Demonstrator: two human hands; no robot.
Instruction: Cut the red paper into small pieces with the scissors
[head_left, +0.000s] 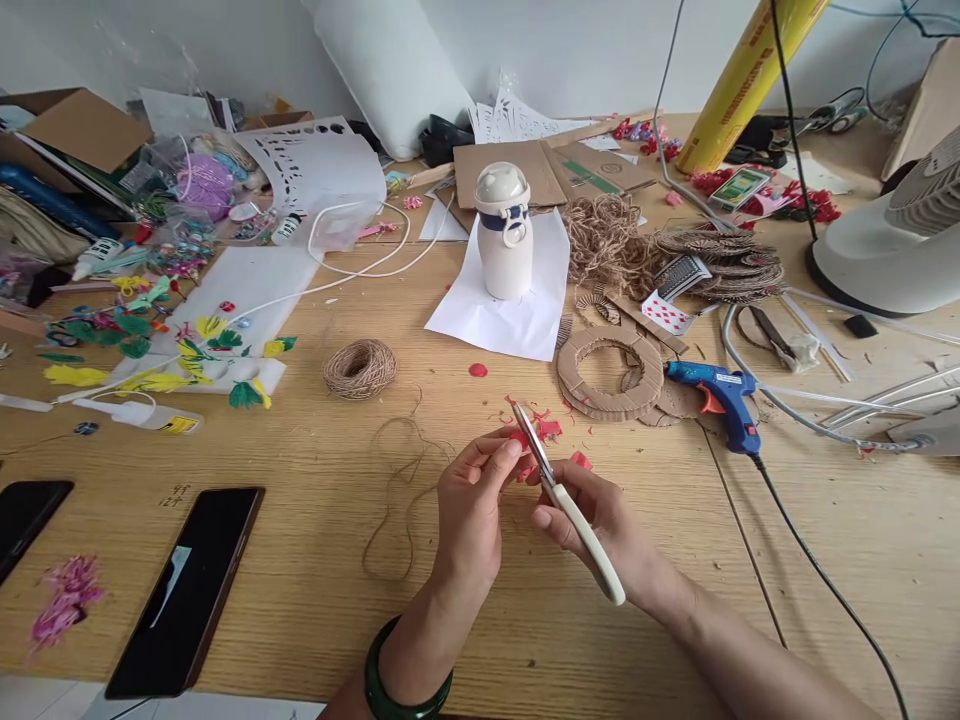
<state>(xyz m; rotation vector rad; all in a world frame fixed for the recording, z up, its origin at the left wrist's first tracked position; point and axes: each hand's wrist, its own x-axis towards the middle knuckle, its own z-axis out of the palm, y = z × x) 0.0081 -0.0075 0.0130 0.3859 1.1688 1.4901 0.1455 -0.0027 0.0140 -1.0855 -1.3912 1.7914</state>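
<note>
My left hand point(476, 495) pinches a small red piece point(519, 440), possibly paper or cloth, between thumb and fingers. In my right hand point(600, 515) is a pair of scissors point(581, 535) with white handles, its blades pointing up and away, right beside the red piece. The blades look nearly closed. Red scraps point(550, 428) lie on the table just beyond my fingertips. A round red piece point(478, 370) rests a little farther off. Left of my hands, a loose strand of twine point(409, 500) trails from near a twine ball point(360, 368).
A blue glue gun point(716, 395) lies right of a cardboard ring point(611, 375). Behind stands a white bottle point(505, 235) on a paper sheet point(457, 300). A phone point(187, 590) lies at left front. A white fan point(892, 240) stands at far right.
</note>
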